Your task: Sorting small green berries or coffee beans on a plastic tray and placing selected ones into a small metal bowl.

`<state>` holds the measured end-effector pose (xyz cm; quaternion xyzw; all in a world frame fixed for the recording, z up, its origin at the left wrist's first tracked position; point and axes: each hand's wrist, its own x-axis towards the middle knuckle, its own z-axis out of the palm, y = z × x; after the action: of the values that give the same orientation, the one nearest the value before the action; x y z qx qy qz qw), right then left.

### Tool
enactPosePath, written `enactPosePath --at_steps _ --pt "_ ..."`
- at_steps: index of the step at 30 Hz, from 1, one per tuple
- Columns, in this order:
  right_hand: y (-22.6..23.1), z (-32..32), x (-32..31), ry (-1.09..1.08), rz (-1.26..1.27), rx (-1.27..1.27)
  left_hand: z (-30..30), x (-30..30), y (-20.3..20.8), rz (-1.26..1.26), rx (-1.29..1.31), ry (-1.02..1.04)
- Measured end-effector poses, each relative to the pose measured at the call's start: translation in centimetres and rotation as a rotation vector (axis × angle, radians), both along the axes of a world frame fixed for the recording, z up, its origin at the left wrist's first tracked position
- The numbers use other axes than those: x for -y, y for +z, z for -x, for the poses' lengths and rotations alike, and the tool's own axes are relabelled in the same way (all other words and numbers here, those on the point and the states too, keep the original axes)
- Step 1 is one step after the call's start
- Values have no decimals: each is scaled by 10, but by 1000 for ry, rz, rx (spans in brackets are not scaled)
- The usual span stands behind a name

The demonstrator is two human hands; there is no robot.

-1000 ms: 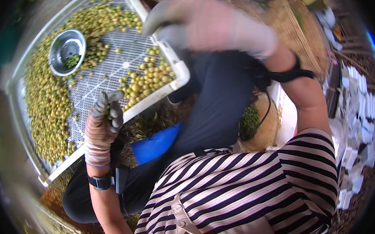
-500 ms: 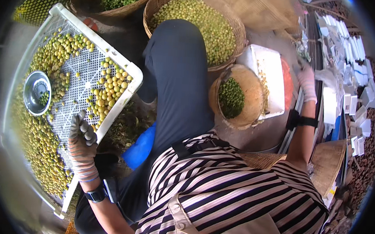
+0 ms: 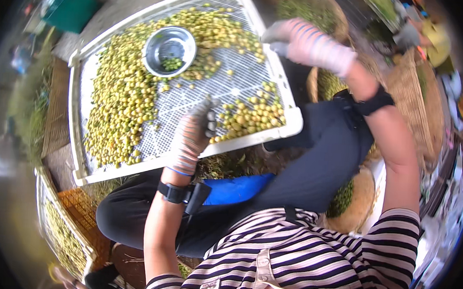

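A white mesh tray (image 3: 192, 92) holds many small round yellow-green fruits (image 3: 122, 106), with a separate cluster (image 3: 254, 117) near its right front corner. A shiny metal bowl (image 3: 169, 51) stands among them with a few green fruits inside. My left hand (image 3: 194, 134), in a striped glove with grey fingertips, is over the tray's near edge beside that cluster. Its fingers are curled in, and whatever they may hold is hidden. At the tray's right rim my right hand (image 3: 314, 46), gloved too, reaches leftward. Motion smears its fingers, so their grip is unclear.
Woven baskets of fruit (image 3: 330, 86) stand right of the tray, partly behind my knee. A round basket (image 3: 358, 200) with green fruits lies beyond my thigh. Another fruit tray (image 3: 64, 240) is at lower left, near another person's hand (image 3: 67, 278). Someone in yellow (image 3: 436, 48) is at upper right.
My view has swung left, so the tray now sits more central. My right hand has come from the clutter at far right to the tray's right rim. My left hand stays by the near edge.
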<state>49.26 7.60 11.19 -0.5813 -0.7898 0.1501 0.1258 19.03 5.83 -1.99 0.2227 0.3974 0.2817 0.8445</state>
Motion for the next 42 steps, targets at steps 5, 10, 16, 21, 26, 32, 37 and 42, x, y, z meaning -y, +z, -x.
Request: enactPosePath --at_steps 5,10,16,21,26,32,37,42 --pt "-81 15 -78 -40 206 606 7 -1 -8 40 31 76" --pt "-116 -1 -89 -111 110 459 8 -5 -9 79 54 89" --pt "-128 -2 -100 -107 248 513 -3 -4 -14 124 72 121" --pt "-109 -27 -106 -350 616 -469 -4 -4 -16 127 66 75" --pt "-106 -30 -95 -185 897 -965 -5 -6 -20 190 144 65" --pt "-100 4 -90 -144 943 -865 -8 -9 -25 251 233 150" --pt "-104 39 -89 -135 1011 -383 -7 -13 -29 449 596 313" --pt "-111 51 -89 -131 979 -242 -6 -20 -15 437 575 383"
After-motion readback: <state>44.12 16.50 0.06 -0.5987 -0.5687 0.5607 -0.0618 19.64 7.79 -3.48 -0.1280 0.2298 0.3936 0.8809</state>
